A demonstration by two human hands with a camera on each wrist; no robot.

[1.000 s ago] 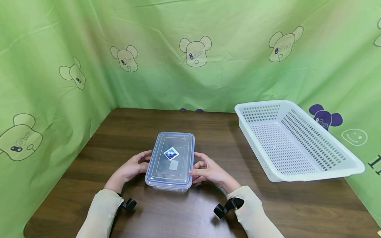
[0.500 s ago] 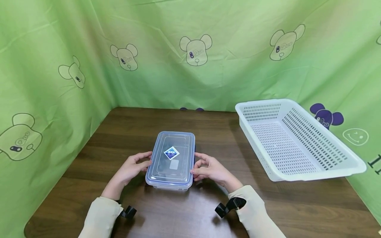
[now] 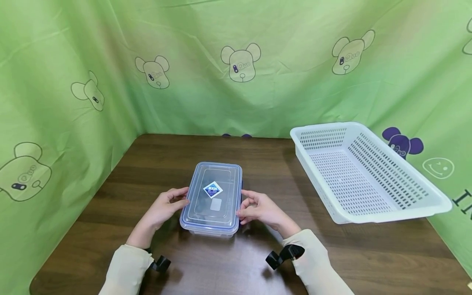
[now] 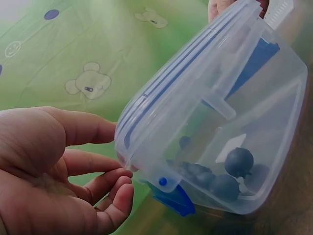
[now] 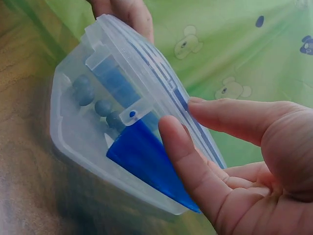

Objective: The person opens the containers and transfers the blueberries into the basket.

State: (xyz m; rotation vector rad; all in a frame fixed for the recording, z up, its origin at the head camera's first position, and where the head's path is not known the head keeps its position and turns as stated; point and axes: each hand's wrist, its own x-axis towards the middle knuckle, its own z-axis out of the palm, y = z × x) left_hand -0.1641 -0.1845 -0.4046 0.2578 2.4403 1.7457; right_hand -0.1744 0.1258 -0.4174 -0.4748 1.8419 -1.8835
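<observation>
A clear plastic food container point(image 3: 212, 233) sits on the table in the head view, its blue-trimmed lid point(image 3: 223, 176) on top. Several dark round pieces point(image 4: 239, 162) lie inside. On the container's left edge, my left hand point(image 3: 162, 209) has its thumb at the lid's rim, with the other fingers alongside. My right hand point(image 3: 266, 213) holds the opposite edge between thumb and fingers. Below the rim in the left wrist view, a blue side latch point(image 4: 173, 198) hangs swung out. The right wrist view shows another blue latch point(image 5: 146, 159) angled down, beside my forefinger.
A white perforated basket point(image 3: 317, 180) stands at the right of the brown wooden table point(image 3: 177, 153). Behind and at both sides hangs a green printed curtain point(image 3: 199, 102). Each wrist carries a black camera mount point(image 3: 161, 263).
My left thumb has come up onto the lid's left edge, and the left wrist has shifted slightly. The right hand and the container stay almost in place.
</observation>
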